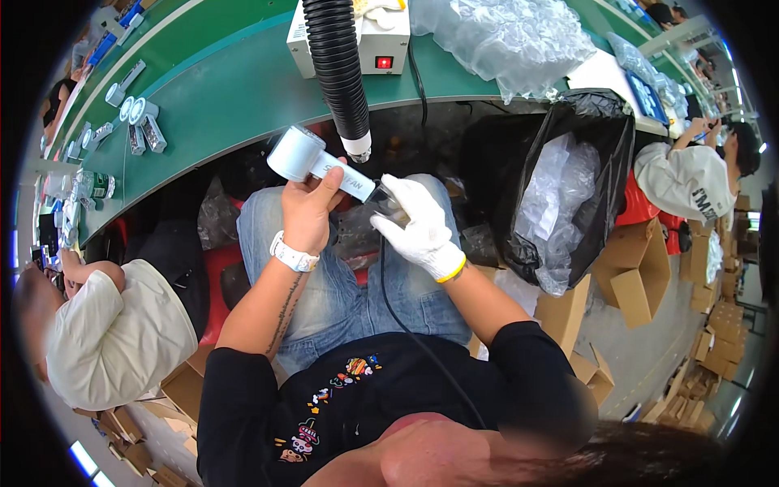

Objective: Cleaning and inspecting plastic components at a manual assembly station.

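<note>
A pale blue handheld fan [295, 152] with a round head and a straight handle is held tilted above my lap. My bare left hand [310, 207] is closed round the handle near the head, which points up and left. My right hand [422, 231], in a white knit glove with a yellow cuff, is at the handle's lower end. Its thumb and fingers curve round something clear and dark there, too small and see-through to name. Just above the handle hangs the metal-ended nozzle of a black corrugated hose [334, 73].
A white box with a lit red switch [384, 62] stands on the green bench [235, 81]. Several fans [144, 114] lie at the left; clear plastic bags [507, 40] pile at the right. A black bin bag [531, 187] gapes beside my right knee. Co-workers sit on both sides.
</note>
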### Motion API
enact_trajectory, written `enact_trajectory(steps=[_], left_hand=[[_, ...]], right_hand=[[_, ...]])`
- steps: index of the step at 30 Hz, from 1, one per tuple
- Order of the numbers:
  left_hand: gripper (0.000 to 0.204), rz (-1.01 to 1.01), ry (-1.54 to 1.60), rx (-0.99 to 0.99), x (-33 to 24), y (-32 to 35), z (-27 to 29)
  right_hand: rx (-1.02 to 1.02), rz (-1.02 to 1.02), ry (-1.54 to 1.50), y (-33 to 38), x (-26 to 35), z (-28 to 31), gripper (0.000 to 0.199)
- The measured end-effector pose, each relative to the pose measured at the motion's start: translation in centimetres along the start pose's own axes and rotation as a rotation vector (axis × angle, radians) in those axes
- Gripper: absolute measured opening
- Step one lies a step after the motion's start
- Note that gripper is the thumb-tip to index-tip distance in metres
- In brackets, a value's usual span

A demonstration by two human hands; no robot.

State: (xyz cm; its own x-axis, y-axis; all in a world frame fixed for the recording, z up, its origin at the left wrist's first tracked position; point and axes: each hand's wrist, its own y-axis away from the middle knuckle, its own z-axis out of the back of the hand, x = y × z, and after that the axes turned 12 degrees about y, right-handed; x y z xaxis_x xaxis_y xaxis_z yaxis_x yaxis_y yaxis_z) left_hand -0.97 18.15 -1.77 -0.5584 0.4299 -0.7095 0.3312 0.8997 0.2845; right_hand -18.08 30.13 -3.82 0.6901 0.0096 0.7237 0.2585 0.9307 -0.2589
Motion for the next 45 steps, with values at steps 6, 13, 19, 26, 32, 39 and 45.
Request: enact_trajectory(steps=[6,13,19,26,32,39,45], left_hand=[[0.043,-0.008,-0.097,0.005,0.2,0.7,0.1],[0.048,-0.023,-0.099,0.042,1.0,1.6,0.4],[0.048,-0.350,-0.266,0.161,1.3,3.2,0.3],[0.057,-0.014,-0.302,0.234,-0.5,-0.1,2.3],[0.055,0.020,-0.128,0.137,-1.1,0.4,2.7],[0.041,0.306,-0.217,0.278,-5.2,2.0,3.0],[0.021,-0.604,-0.997,0.820,-4.5,8.8,0.4]], right_hand=[[0.055,-0.026,-0.027,-0.3,0.2,-0.9,0.068],[-0.053,0.102,-0.008,-0.4,-0.6,-2.1,0.070],[-0.074,0.215,-0.053,-0.4,-1.1,-1.7,0.073],[0.075,-0.129,-0.489,-1.4,0.9,-1.5,0.083],[0.237,-0.513,-1.165,-2.1,-0.1,0.4,0.081],[0.298,0.151,-0.235,-0.9,0.8,1.9,0.072],[0.728,0.177,0.016,0.6,3.4,3.2,0.035]])
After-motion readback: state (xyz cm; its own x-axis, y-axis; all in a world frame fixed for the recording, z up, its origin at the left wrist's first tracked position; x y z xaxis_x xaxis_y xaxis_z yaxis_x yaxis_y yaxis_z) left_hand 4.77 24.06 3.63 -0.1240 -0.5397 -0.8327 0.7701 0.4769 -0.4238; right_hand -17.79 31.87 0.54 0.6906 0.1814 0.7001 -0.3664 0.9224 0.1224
